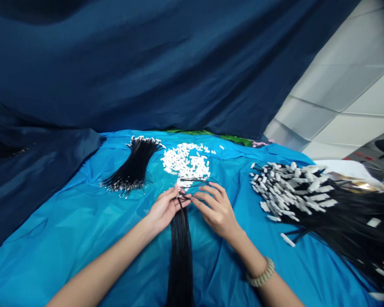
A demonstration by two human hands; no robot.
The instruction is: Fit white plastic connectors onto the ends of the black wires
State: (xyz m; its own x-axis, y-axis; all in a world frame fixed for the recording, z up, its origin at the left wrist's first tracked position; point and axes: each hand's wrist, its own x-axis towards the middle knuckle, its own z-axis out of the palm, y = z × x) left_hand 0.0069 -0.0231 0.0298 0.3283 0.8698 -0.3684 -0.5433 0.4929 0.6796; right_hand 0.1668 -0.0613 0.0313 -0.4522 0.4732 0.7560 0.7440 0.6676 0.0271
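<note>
My left hand is closed at the top of a long bundle of black wires, with a small white connector at its fingertips. Close beside it, my right hand pinches a thin black wire between thumb and fingers. The bundle hangs down from between the hands toward the bottom edge. Just beyond my fingers lies a loose pile of small white connectors. Which wire ends meet the connector is too small to tell.
A shorter bundle of black wires lies at the back left. On the right spreads a large heap of black wires with white connectors. Blue cloth covers the surface, and a dark curtain hangs behind.
</note>
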